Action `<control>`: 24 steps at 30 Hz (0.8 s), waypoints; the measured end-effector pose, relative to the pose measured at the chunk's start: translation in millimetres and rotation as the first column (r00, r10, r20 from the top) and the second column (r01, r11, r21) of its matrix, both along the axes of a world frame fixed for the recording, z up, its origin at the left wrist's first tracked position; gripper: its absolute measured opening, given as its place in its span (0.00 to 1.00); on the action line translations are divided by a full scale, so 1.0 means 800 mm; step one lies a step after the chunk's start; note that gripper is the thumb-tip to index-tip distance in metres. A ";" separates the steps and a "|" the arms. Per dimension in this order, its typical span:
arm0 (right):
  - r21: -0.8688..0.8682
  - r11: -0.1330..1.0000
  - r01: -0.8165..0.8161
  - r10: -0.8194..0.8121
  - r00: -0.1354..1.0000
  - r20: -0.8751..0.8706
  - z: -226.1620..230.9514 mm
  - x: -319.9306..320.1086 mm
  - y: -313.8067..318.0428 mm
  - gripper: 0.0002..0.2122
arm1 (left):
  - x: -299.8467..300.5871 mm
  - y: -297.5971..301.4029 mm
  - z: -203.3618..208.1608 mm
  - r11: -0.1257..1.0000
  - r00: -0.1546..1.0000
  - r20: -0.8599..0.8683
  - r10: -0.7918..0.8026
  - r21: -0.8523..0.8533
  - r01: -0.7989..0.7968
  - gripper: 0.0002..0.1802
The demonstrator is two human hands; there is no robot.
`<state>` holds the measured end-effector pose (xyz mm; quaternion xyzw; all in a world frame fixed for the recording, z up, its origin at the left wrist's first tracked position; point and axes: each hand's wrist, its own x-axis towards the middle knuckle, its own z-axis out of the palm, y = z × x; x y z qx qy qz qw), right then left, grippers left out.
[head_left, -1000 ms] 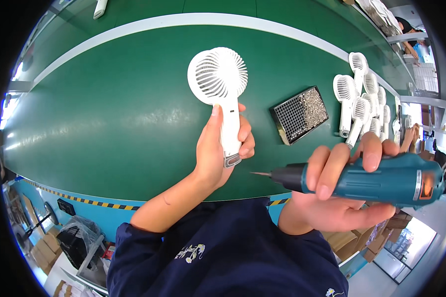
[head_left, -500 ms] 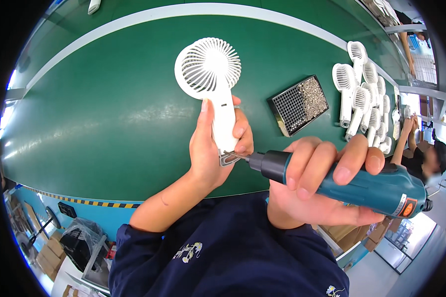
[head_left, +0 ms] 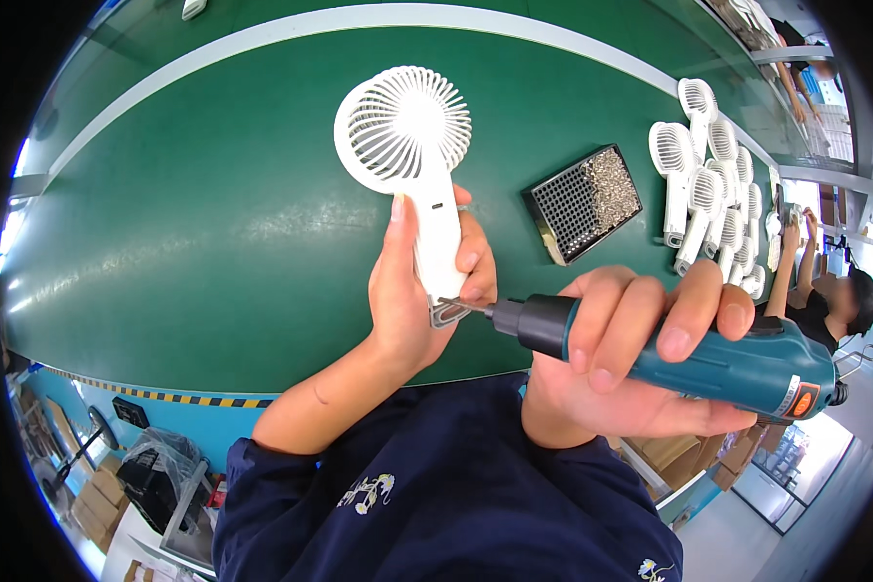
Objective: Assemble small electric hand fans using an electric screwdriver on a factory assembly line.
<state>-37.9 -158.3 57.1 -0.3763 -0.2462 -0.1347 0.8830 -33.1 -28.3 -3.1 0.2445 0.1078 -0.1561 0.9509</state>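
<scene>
My left hand [head_left: 407, 281] wraps the handle of a white handheld fan [head_left: 438, 228], its round grille tipped toward the far side of the bench. At the fan's near end is a small grey loop [head_left: 448, 312]. My right hand [head_left: 640, 354] is closed round a teal electric screwdriver [head_left: 737, 369] with a black nose. Its thin bit [head_left: 468, 306] points left and meets the base of the fan handle by the loop. The exact spot under the bit is too small to make out.
A black screw tray [head_left: 584, 204], partly filled with small screws, lies right of the fan. Several white fans [head_left: 703, 199] are heaped at the bench's right side. Beyond them a person [head_left: 834, 301] works. A white strip [head_left: 407, 16] crosses the green bench [head_left: 213, 213] at the back.
The screwdriver and my right hand have shifted slightly right, with the bit still at the handle's base. The fan's head has tilted slightly to the left. At the right, the other person's arms have moved.
</scene>
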 end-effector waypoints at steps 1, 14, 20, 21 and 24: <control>-0.005 1.000 0.006 -0.006 1.000 -0.004 0.000 0.000 -0.001 0.27 | 0.000 0.000 0.001 1.000 1.000 -0.001 0.001 0.001 -0.001 0.28; -0.002 1.000 -0.024 0.024 0.999 0.022 0.003 0.007 0.004 0.28 | -0.001 -0.002 -0.002 0.999 0.999 -0.007 0.033 0.030 -0.032 0.28; -0.008 0.999 -0.038 0.038 0.999 0.019 0.001 0.009 0.004 0.28 | -0.001 -0.002 -0.005 0.999 0.999 -0.024 0.039 0.034 -0.038 0.28; -0.008 0.999 -0.037 0.037 0.999 0.020 0.002 0.009 0.004 0.28 | -0.001 -0.002 -0.005 0.999 0.999 -0.024 0.039 0.034 -0.038 0.28; -0.014 1.000 -0.019 0.019 1.000 -0.012 0.003 0.010 0.004 0.28 | -0.001 -0.002 -0.005 0.998 0.999 -0.027 0.043 0.038 -0.042 0.28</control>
